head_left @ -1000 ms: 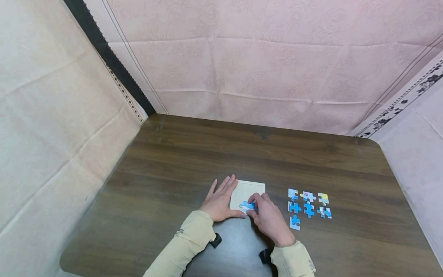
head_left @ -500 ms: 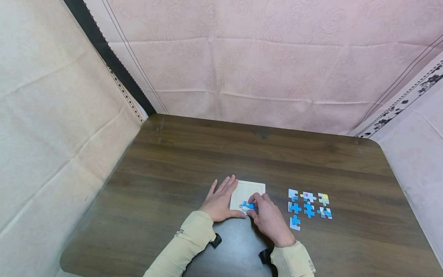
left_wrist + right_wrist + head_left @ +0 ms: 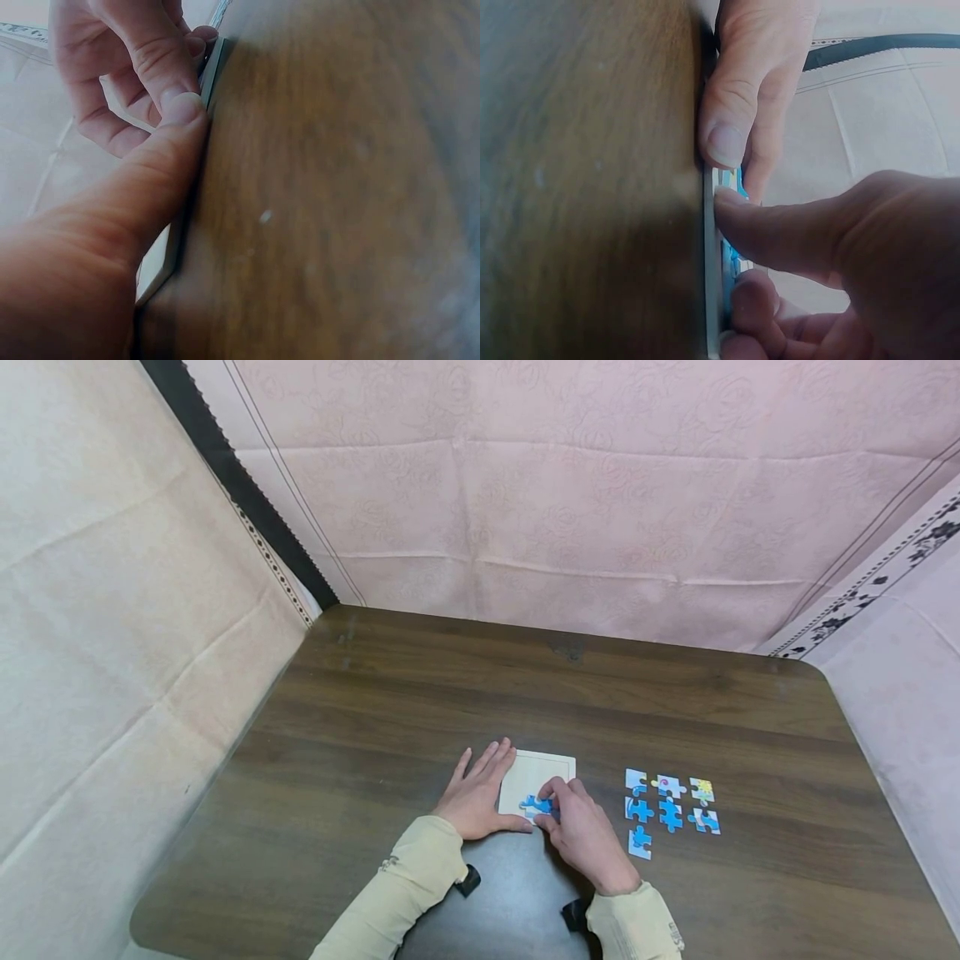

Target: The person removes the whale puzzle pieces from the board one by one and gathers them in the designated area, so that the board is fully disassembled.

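A pale, shallow puzzle tray (image 3: 534, 770) lies on the table, with blue-and-white jigsaw pieces (image 3: 531, 805) in its near part. My left hand (image 3: 474, 795) rests spread along the tray's left side, and its thumb (image 3: 169, 142) lies against the near edge. Over the near right corner, my right hand (image 3: 587, 837) has its thumb and curled fingers on a blue jigsaw piece (image 3: 727, 225), pinching it at the tray. These fingers hide much of that piece and the corner beneath.
Right of the tray, several loose jigsaw pieces (image 3: 670, 812) lie in loose rows on the brown wooden table (image 3: 420, 693). Pale cloth (image 3: 600, 510) hangs behind the table and at both sides.
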### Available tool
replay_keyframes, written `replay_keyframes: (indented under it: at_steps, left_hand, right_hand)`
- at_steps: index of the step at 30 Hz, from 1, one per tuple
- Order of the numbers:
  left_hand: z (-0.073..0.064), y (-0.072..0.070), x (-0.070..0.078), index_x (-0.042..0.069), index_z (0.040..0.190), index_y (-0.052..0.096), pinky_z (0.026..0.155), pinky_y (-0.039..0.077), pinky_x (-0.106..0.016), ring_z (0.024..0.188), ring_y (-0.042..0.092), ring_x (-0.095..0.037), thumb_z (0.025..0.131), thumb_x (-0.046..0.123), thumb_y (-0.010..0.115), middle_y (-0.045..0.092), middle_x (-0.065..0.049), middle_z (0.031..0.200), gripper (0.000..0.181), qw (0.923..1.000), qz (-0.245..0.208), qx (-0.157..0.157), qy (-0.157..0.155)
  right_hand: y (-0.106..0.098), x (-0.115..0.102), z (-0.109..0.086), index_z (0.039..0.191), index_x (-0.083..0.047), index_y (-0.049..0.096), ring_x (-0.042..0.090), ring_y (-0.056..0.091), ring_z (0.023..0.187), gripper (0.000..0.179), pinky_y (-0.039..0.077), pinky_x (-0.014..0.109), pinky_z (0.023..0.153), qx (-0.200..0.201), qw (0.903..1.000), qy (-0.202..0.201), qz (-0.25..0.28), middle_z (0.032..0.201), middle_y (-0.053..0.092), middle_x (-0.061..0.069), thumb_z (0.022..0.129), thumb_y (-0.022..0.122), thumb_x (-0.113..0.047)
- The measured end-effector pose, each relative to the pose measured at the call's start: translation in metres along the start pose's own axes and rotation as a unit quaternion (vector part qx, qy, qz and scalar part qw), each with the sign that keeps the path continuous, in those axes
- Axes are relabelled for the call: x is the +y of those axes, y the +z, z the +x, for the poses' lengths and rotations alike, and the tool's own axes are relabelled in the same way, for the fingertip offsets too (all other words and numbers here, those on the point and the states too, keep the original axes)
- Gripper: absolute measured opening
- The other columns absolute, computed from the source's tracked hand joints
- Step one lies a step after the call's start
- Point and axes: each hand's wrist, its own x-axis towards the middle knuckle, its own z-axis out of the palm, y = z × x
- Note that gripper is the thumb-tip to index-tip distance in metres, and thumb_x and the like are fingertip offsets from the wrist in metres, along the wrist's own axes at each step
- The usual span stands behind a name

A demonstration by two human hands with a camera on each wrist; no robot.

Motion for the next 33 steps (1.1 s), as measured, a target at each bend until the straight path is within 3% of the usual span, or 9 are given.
replay_keyframes:
  at_steps: [23,33]
  left_hand:
    - [0.0002,-0.0018,0.0001,0.018,0.157,0.015,0.118,-0.005,-0.047,0.149,0.002,-0.014,0.073,0.076,0.062,0.005,0.004,0.163,0.113,1.0000,0.002,0.000,-0.001]
    - [-0.0001,0.0011,-0.0007,0.018,0.157,0.016,0.118,-0.005,-0.047,0.149,0.002,-0.014,0.073,0.077,0.062,0.005,0.004,0.163,0.113,1.0000,0.000,0.004,0.000]
  right_hand:
    - [0.0005,-0.0022,0.0003,0.103,-0.013,0.059,0.016,0.054,0.072,0.030,0.057,0.037,0.073,0.022,0.9996,-0.003,0.016,0.090,0.054,0.003,0.081,0.080,-0.011]
    - [0.0015,-0.0021,-0.0012,0.101,-0.014,0.065,0.014,0.051,0.070,0.028,0.054,0.032,0.067,0.035,0.9989,0.010,0.030,0.088,0.056,0.002,0.078,0.082,-0.009]
